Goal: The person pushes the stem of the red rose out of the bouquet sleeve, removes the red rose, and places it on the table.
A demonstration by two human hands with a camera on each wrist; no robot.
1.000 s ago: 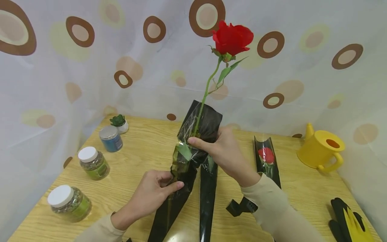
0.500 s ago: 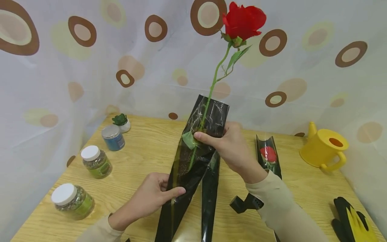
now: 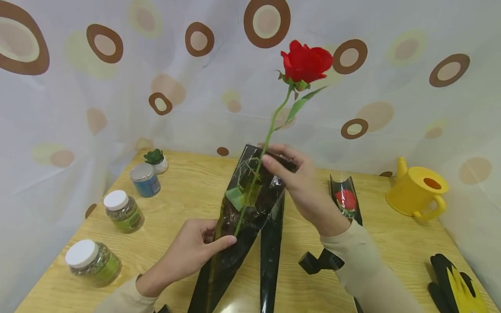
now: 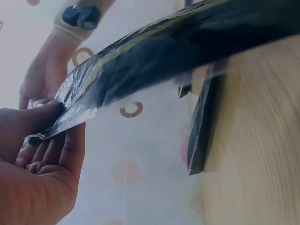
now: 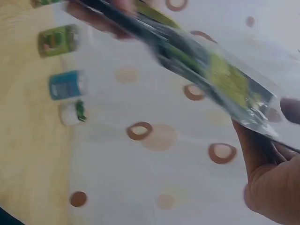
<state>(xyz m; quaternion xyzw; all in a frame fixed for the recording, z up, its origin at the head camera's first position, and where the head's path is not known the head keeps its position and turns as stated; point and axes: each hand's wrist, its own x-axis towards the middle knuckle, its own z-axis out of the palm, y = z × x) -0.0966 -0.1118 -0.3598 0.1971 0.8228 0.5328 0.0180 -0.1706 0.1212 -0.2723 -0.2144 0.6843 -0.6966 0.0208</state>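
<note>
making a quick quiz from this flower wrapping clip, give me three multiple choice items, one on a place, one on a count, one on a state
1. Where is the yellow watering can?
A. right side of the table
B. left side, by the jars
C. on the floor

2. How many white-lidded jars are there?
A. one
B. two
C. four

3. What is the left hand doing?
A. lying flat on the table
B. pinching the black sleeve
C. holding a glove

Answers:
1. A, it stands near the right edge.
2. B, one jar and another at the left.
3. B, its thumb and fingers clamp the black sleeve holding the rose.
</note>
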